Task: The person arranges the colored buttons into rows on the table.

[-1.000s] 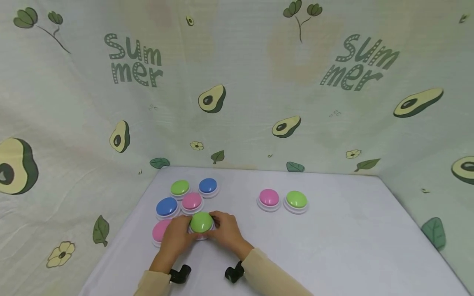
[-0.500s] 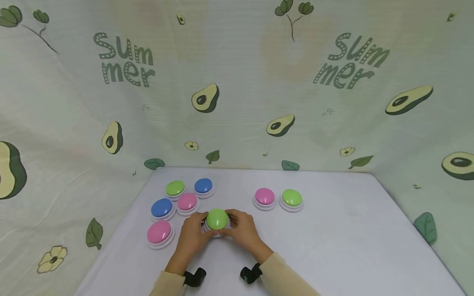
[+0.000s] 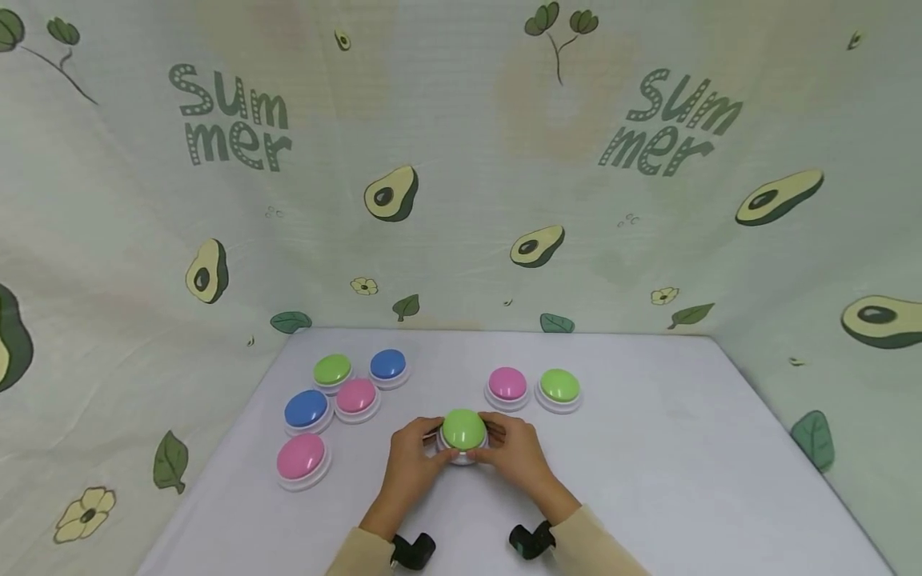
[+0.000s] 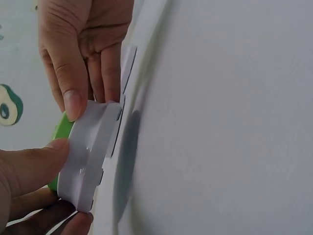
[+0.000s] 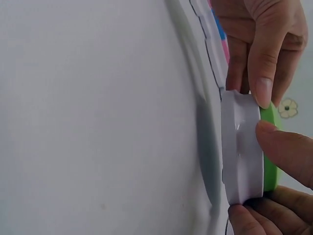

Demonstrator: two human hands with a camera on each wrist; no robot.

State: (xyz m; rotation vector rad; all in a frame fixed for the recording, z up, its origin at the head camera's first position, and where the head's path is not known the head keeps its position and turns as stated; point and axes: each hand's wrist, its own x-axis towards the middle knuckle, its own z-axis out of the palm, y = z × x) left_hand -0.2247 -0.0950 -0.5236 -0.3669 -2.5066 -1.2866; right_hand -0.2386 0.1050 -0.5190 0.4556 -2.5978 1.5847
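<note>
Both hands hold a round push button with a green dome and a white base, one hand on each side. My left hand grips its left side, thumb on the near face of the rim and the other fingers curled underneath. My right hand grips the opposite side in the same way, its thumb at the edge of the green dome. In the left wrist view the white base is raised off the tabletop, with a shadow below it.
On the white table, several buttons cluster at left: green, two blue and two pink. Behind the hands, slightly right, stand a pink button and a green button. A printed cloth hangs behind.
Both hands have carried the green button rightward, away from the left cluster. The near pink button, partly covered by the left hand before, now shows fully. The head view has shifted slightly.
</note>
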